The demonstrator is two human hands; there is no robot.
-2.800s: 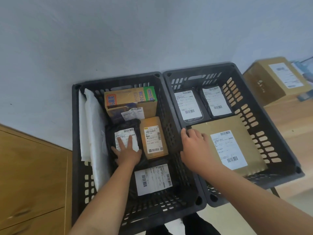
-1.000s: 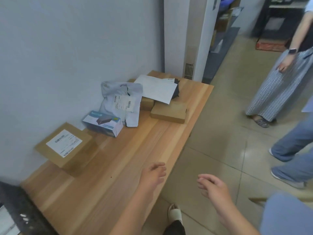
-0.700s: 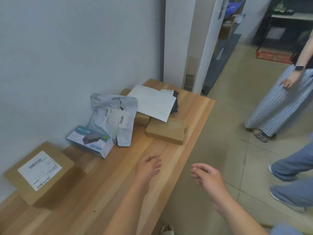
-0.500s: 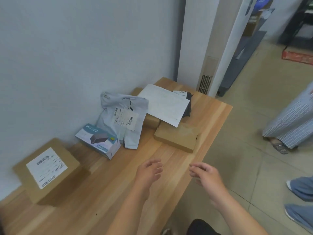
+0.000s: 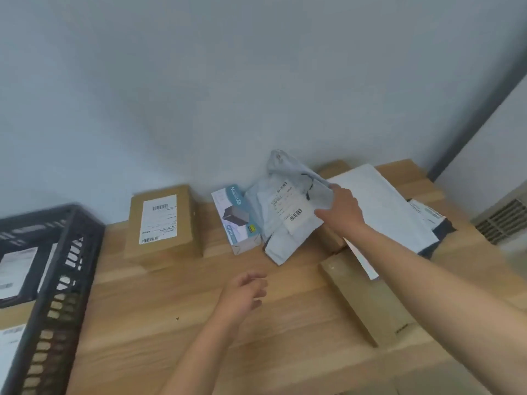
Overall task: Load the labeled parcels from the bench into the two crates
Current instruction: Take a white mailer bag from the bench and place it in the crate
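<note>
Right hand (image 5: pixel 340 212) pinches a crinkled grey poly mailer (image 5: pixel 285 223), label up, at the wooden bench's (image 5: pixel 171 323) back edge. Left hand (image 5: pixel 245 292) loose-fingered, empty, over mid-bench. Slotted black plastic crate (image 5: pixel 57 280) beside the left edge.

Background elements. A plain, pale grey-blue wall (image 5: pixel 199 81) fills the upper half of the view. At the right it ends at a narrow dark strip (image 5: pixel 479 121), which appears slanted through the wide-angle lens. Beyond the strip stands a white panel (image 5: pixel 496 155). Set low in this panel is a ventilation grille (image 5: pixel 502 220) with dark horizontal slats, its right side cut off by the frame edge.
</note>
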